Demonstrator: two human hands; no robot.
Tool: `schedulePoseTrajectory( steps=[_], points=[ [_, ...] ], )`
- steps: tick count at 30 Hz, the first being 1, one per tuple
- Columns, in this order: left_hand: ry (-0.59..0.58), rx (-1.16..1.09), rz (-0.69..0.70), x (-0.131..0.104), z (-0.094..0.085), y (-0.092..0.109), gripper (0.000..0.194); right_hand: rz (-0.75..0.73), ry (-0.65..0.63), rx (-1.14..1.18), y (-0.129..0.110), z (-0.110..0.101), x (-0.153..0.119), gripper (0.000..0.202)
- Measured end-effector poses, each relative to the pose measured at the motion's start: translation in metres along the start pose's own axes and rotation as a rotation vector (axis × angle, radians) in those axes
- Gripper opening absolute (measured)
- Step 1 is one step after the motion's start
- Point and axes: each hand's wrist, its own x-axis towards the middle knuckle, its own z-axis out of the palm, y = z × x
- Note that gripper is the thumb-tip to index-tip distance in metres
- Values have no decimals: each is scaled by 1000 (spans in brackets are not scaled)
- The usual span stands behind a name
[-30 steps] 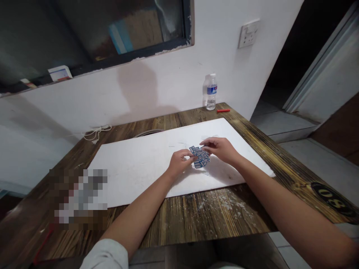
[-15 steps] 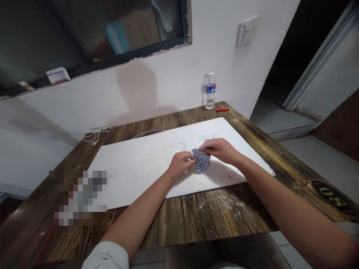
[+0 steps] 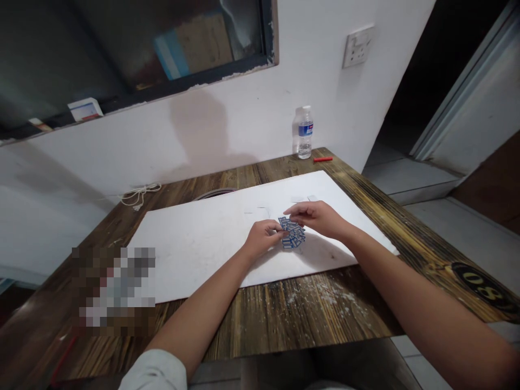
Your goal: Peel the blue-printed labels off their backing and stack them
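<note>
A small blue-and-white patterned cut-out (image 3: 292,234), jagged at its rim, is held just over the white board (image 3: 195,244). My left hand (image 3: 264,237) is closed, pinching the cut-out's left edge between thumb and fingers. Above its upper right side hovers my right hand (image 3: 319,216), with the index finger stretched out and the fingers apart. Whether a lower fingertip of that hand still touches the cut-out I cannot tell. Short dark marks and a pale scrap (image 3: 311,198) lie on the board beyond my hands.
The board rests on a dark wooden table (image 3: 244,330), with white specks along its near side. Toward the wall stand a water bottle (image 3: 305,132) and a red pen-like stick (image 3: 323,159). A white cord (image 3: 140,194) lies at the far left. Something blurred out occupies the near left.
My right hand's fingers have loosened and lifted slightly from the cut-out's upper edge. My left hand keeps its pinch in the same place.
</note>
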Motion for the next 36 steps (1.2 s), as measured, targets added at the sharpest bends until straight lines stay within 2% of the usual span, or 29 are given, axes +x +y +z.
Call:
schedulePoseTrajectory(
  steps=[6,12,14,16,18,21,24,26,36],
  points=[
    [11,-34,-25,0,0,0,22,51,13,83,-3,-1,-2,33],
    [54,-116,-84,1,0,-2,24,46,165,217,-6,-2,1,46],
    [85,-145,-106,1,0,-3,24,55,216,189,-1,-5,3,45],
    [117,-183,-134,1,0,-4,24,65,211,63,5,-9,4,37],
    [152,-214,-155,2,0,-5,25,88,128,-116,9,-13,5,25],
    [215,-227,-166,3,0,-9,27,67,-77,-345,10,-15,3,17],
    [284,-228,-175,5,0,-13,28,-38,-283,-491,7,-11,-1,34],
    [320,-238,-177,6,-1,-15,28,-63,-371,-562,6,-7,-3,43],
    [375,-258,-187,6,-2,-11,28,-79,-461,-620,11,1,-3,27]
  ],
)
